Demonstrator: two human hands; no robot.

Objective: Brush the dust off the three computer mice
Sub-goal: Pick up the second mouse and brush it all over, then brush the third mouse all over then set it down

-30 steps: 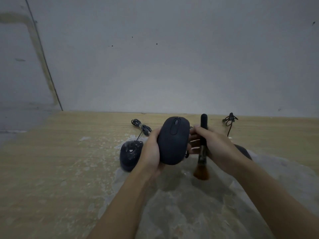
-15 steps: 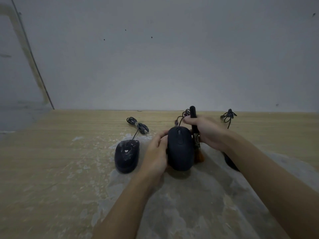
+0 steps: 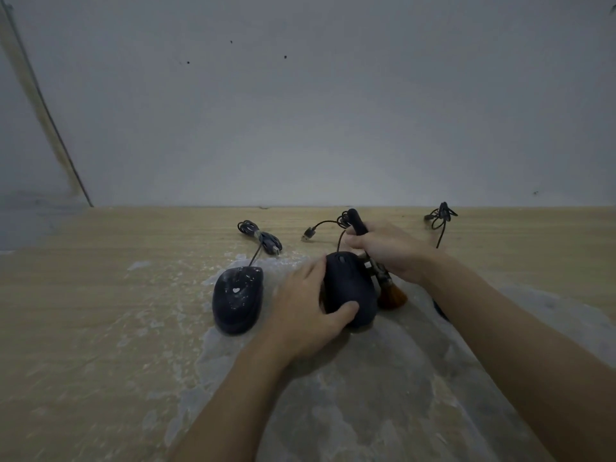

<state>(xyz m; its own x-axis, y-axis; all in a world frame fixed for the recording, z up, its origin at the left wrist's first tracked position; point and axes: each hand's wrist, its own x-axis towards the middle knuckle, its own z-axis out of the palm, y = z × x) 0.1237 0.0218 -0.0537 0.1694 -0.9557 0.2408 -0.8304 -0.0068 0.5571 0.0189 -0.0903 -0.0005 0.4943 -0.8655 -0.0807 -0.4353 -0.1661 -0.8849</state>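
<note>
A black middle mouse (image 3: pixel 350 288) rests on the dusty table, and my left hand (image 3: pixel 306 308) grips its left side with the thumb across its near end. My right hand (image 3: pixel 390 251) holds a black-handled brush (image 3: pixel 376 268); its orange bristles (image 3: pixel 393 296) lie against the mouse's right side. A second black mouse (image 3: pixel 237 300), speckled with white dust, sits to the left, apart from my hand. Only a dark sliver of a third mouse (image 3: pixel 439 310) shows behind my right forearm.
Coiled cables lie at the back of the wooden table (image 3: pixel 83 311): one bundle (image 3: pixel 261 240) from the left mouse, a USB plug (image 3: pixel 308 233), another coil (image 3: pixel 441 216) far right. White dust (image 3: pixel 366 395) covers the table middle. A grey wall (image 3: pixel 300 111) stands behind.
The middle mouse was held up in the air; my left hand has lowered it onto the table. The brush in my right hand has come down beside its right side.
</note>
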